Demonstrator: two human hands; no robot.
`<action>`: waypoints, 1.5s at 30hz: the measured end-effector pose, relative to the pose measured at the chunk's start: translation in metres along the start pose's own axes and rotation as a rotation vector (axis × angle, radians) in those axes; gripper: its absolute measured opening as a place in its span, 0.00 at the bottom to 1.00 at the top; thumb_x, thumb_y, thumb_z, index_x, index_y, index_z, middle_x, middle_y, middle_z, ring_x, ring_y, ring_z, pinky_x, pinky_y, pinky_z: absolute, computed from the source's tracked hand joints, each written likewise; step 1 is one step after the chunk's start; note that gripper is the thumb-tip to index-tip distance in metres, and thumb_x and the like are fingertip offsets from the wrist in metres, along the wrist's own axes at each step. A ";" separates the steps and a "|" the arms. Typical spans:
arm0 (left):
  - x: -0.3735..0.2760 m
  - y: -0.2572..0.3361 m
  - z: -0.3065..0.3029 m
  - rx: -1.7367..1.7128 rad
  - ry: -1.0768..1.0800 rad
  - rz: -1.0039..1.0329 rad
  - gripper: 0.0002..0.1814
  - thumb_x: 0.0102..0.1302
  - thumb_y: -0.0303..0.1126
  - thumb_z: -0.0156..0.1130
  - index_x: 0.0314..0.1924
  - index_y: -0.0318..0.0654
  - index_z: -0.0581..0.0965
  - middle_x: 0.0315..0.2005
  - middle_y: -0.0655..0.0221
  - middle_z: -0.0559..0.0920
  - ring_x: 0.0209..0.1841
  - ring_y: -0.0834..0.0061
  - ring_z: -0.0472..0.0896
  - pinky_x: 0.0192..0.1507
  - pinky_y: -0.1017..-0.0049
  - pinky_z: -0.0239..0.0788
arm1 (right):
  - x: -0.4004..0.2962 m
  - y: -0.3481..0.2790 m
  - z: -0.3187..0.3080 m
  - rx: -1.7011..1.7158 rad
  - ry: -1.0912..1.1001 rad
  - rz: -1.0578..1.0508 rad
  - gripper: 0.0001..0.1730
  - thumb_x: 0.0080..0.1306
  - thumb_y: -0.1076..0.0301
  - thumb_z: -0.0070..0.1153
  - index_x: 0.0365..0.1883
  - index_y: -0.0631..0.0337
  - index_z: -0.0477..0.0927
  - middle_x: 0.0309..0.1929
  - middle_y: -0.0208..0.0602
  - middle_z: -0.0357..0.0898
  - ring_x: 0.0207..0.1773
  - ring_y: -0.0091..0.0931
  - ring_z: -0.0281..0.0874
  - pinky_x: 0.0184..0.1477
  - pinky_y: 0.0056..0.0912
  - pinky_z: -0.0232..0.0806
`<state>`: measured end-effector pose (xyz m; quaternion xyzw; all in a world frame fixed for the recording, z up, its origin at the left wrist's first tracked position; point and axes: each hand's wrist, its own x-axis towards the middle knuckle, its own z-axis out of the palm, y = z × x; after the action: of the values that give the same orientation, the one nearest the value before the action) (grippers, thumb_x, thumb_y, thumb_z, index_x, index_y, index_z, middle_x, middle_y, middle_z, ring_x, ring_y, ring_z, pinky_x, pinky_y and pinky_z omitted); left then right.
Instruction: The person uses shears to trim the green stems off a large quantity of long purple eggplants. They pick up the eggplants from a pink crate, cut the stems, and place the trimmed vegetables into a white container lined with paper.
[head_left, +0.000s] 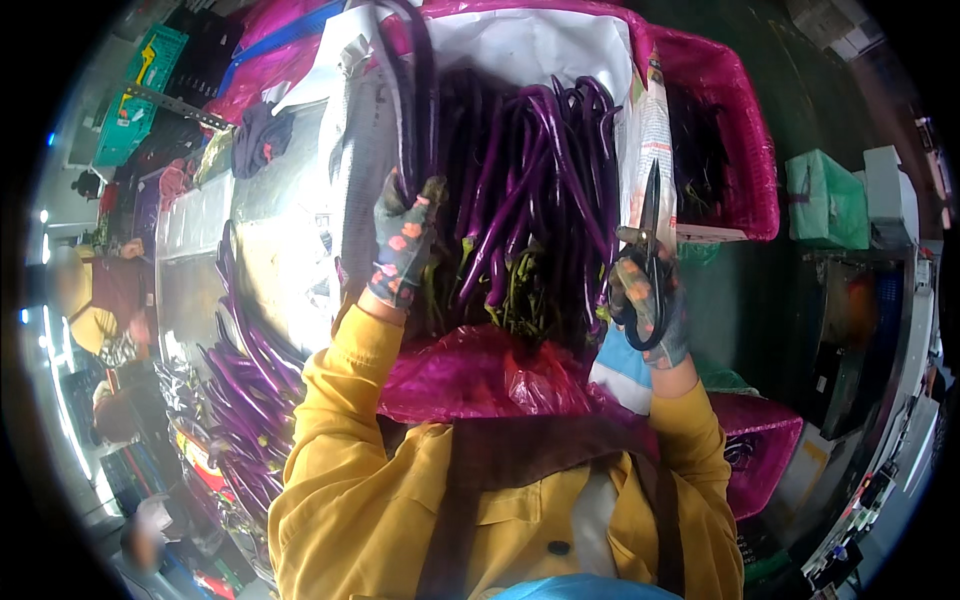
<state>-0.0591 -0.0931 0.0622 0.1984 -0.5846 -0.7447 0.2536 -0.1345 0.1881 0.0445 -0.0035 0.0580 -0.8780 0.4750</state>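
Observation:
My left hand (405, 244), in a grey floral glove, is closed around the lower ends of long purple eggplants (425, 90), which stretch away from me over the left side of a paper-lined crate. My right hand (651, 300), gloved alike, holds black-handled scissors (654, 217) with the blades pointing away from me, beside the crate's right edge. Between my hands lies a heap of long eggplants (517, 187), their green stem ends towards me. Pink plastic film (480, 371) covers the crate's near side. White paper (525, 49) lines its far side.
More eggplants (247, 390) are piled on the metal table at left. A pink-lined crate (757, 150) with dark contents stands at right, another pink crate (780, 457) at lower right. A green-wrapped box (825, 199) stands farther right. Other people (112, 300) are at the far left.

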 end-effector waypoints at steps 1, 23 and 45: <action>0.001 0.003 0.006 0.025 0.045 -0.015 0.17 0.51 0.20 0.51 0.44 0.32 0.65 0.29 0.69 0.73 0.28 0.82 0.72 0.32 0.85 0.65 | -0.001 0.001 -0.002 0.041 0.001 -0.018 0.21 0.58 0.60 0.40 0.43 0.69 0.58 0.29 0.54 0.56 0.25 0.33 0.67 0.14 0.31 0.70; -0.028 -0.047 0.043 0.055 -0.274 -0.394 0.14 0.54 0.37 0.54 0.38 0.37 0.68 0.27 0.74 0.72 0.29 0.85 0.67 0.30 0.83 0.60 | 0.101 0.046 -0.024 -0.595 0.533 -0.231 0.11 0.58 0.68 0.40 0.41 0.54 0.66 0.38 0.51 0.68 0.34 0.33 0.70 0.35 0.30 0.67; -0.004 -0.060 -0.020 0.731 -0.518 -0.217 0.17 0.53 0.34 0.54 0.40 0.32 0.67 0.28 0.60 0.75 0.35 0.73 0.73 0.34 0.78 0.65 | 0.086 0.034 -0.060 -0.550 0.426 -0.029 0.15 0.49 0.71 0.51 0.33 0.71 0.69 0.30 0.39 0.73 0.31 0.30 0.72 0.35 0.25 0.68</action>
<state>-0.0528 -0.0949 -0.0013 0.1420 -0.8289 -0.5369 -0.0669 -0.1568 0.1033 -0.0229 0.0514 0.3902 -0.8173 0.4209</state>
